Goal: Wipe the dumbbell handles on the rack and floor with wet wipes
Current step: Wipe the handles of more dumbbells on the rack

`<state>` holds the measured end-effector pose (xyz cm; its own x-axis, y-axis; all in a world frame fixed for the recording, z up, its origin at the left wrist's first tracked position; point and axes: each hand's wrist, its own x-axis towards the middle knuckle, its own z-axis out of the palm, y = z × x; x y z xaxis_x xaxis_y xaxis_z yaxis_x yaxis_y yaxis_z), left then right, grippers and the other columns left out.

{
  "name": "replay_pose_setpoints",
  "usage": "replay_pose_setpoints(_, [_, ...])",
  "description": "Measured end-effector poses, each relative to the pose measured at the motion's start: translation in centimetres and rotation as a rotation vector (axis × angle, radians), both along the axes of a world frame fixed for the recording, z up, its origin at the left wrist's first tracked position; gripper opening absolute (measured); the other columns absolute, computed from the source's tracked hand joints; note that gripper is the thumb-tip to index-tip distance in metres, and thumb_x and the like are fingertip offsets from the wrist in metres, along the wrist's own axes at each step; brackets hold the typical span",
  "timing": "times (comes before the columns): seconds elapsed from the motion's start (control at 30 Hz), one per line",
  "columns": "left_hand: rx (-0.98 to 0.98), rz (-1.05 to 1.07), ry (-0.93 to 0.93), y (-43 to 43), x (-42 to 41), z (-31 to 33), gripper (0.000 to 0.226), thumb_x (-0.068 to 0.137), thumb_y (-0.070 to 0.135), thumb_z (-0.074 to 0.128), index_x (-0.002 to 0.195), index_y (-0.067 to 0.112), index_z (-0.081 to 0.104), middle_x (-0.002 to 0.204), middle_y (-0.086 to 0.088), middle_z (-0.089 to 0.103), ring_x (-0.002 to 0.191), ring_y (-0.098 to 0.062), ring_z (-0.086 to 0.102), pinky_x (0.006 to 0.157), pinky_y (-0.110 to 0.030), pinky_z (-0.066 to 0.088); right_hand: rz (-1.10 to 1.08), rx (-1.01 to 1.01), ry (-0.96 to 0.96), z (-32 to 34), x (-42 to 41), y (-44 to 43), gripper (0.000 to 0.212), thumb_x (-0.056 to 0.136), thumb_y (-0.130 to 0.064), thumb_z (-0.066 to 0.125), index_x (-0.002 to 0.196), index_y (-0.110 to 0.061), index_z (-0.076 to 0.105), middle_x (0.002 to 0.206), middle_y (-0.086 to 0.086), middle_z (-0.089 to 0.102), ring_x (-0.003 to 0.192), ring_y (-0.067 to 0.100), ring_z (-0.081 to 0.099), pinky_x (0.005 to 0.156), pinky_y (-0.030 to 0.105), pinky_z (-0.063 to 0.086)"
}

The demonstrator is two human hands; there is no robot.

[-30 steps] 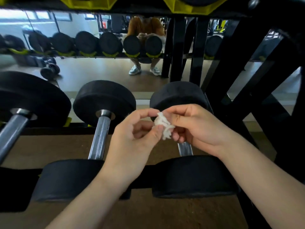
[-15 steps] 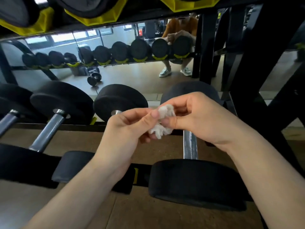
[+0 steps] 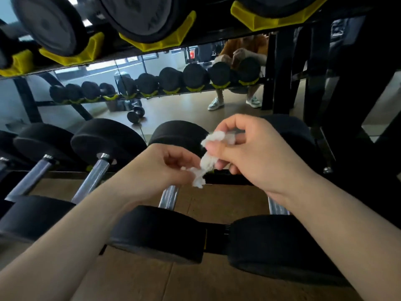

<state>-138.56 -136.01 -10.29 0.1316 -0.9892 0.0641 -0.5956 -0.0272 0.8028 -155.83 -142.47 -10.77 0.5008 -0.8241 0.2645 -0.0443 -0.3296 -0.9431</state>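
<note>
above handle (image 3: 168,197): wipe (image 3: 206,163), clear of rack (image 3: 230,180)

Crumpled white wipe (image 3: 205,163) held above chrome dumbbell handles (image 3: 91,179) lying side by side.

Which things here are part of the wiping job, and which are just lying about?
Part of the job: wet wipe, pinched by left hand and right hand; chrome dumbbell handles below the hands.
Just there: mirror; yellow cradles; black rack upright.
</note>
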Motion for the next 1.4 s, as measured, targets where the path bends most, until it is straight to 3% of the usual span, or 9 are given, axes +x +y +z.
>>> replay_pose_setpoints(0.13, [0.006, -0.072, -0.116, -0.5, 3.0, 0.9, 0.019, 0.077, 0.009, 0.076, 0.082, 0.027, 0.074, 0.072, 0.002, 0.071, 0.067, -0.007, 0.061, 0.073, -0.036, 0.051, 0.028, 0.197, -0.032, 0.2, 3.2, 0.5, 0.021, 0.095, -0.028, 0.058, 0.092, -0.01, 0.069, 0.06, -0.002, 0.063, 0.05, 0.007, 0.046, 0.045, 0.018, 0.035])
replay_pose_setpoints(0.23, [-0.067, -0.063, -0.107, -0.7, 5.5, 1.2, 0.007, 0.078, 0.023, 0.078, 0.077, 0.024, 0.071, 0.058, 0.011, 0.065, 0.053, 0.002, 0.055, 0.06, -0.017, 0.045, -0.017, 0.26, 0.07, -0.5, 5.8, 0.8, 0.03, 0.1, -0.031, 0.048, 0.094, -0.013, 0.071, 0.051, -0.006, 0.045, 0.046, 0.006, 0.036, 0.045, 0.02, 0.028])
replay_pose_setpoints(0.43, [-0.199, -0.152, 0.147, -0.8, 8.7, -0.3, 0.014, 0.077, 0.018, 0.078, 0.086, 0.018, 0.067, 0.064, 0.001, 0.071, 0.054, -0.004, 0.064, 0.048, -0.011, 0.043, -0.155, 0.316, 0.024, -1.1, 10.9, 1.3, 0.015, 0.091, -0.002, 0.058, 0.082, -0.013, 0.062, 0.065, 0.001, 0.059, 0.057, 0.01, 0.048, 0.047, 0.018, 0.039])
replay_pose_setpoints(0.53, [-0.239, -0.151, 0.056, -1.2, 10.0, -1.9, 0.024, 0.074, 0.026, 0.081, 0.095, 0.03, 0.071, 0.064, 0.009, 0.068, 0.057, 0.0, 0.063, 0.054, -0.015, 0.045, -0.092, 0.393, -0.053, -1.2, 11.6, 1.5, 0.014, 0.091, -0.011, 0.06, 0.094, -0.004, 0.072, 0.088, 0.009, 0.073, 0.081, 0.016, 0.066, 0.072, 0.023, 0.056])
replay_pose_setpoints(0.63, [-0.284, -0.063, -0.067, -1.6, 11.0, -2.4, 0.015, 0.073, 0.039, 0.079, 0.083, 0.029, 0.073, 0.068, 0.012, 0.065, 0.065, -0.001, 0.061, 0.059, -0.022, 0.049, -0.052, 0.469, -0.013, -1.2, 11.4, 2.1, 0.03, 0.085, -0.024, 0.064, 0.107, -0.004, 0.071, 0.098, 0.01, 0.072, 0.087, 0.015, 0.066, 0.069, 0.022, 0.054])
replay_pose_setpoints(0.93, [-0.306, -0.146, -0.341, -0.6, 10.9, -3.9, 0.016, 0.082, 0.033, 0.07, 0.089, 0.03, 0.057, 0.08, 0.009, 0.064, 0.075, -0.007, 0.06, 0.06, -0.024, 0.044, -0.3, 0.288, 0.14, -3.7, 12.4, 1.3, 0.017, 0.077, 0.006, 0.071, 0.082, -0.01, 0.068, 0.08, 0.009, 0.067, 0.073, 0.018, 0.067, 0.067, 0.026, 0.057])
replay_pose_setpoints(1.07, [-0.289, -0.159, -0.571, -0.2, 11.0, -6.0, 0.02, 0.091, 0.029, 0.054, 0.109, 0.031, 0.064, 0.098, 0.003, 0.068, 0.088, -0.017, 0.064, 0.073, -0.033, 0.051, -0.398, -0.027, 0.43, -6.1, 13.1, 0.7, 0.008, 0.08, -0.008, 0.075, 0.083, -0.016, 0.076, 0.079, -0.007, 0.071, 0.071, -0.001, 0.066, 0.067, 0.012, 0.05])
replay_pose_setpoints(1.3, [-0.192, -0.166, -0.383, 2.6, 12.7, -6.0, 0.019, 0.092, 0.038, 0.053, 0.098, 0.042, 0.069, 0.082, 0.024, 0.063, 0.081, 0.0, 0.058, 0.066, -0.015, 0.043, -0.321, -0.227, 0.551, -6.4, 13.4, -0.3, 0.011, 0.076, -0.017, 0.081, 0.082, -0.02, 0.073, 0.068, -0.011, 0.064, 0.059, -0.005, 0.055, 0.06, 0.008, 0.042])
replay_pose_setpoints(1.4, [-0.18, -0.221, -0.208, 4.2, 12.7, -5.6, 0.022, 0.077, 0.057, 0.053, 0.081, 0.039, 0.065, 0.073, 0.016, 0.062, 0.074, -0.004, 0.058, 0.062, -0.025, 0.046, -0.269, -0.227, 0.544, -6.9, 13.0, 0.1, 0.014, 0.076, -0.018, 0.08, 0.073, -0.028, 0.07, 0.066, -0.013, 0.065, 0.063, -0.007, 0.059, 0.063, 0.009, 0.045])
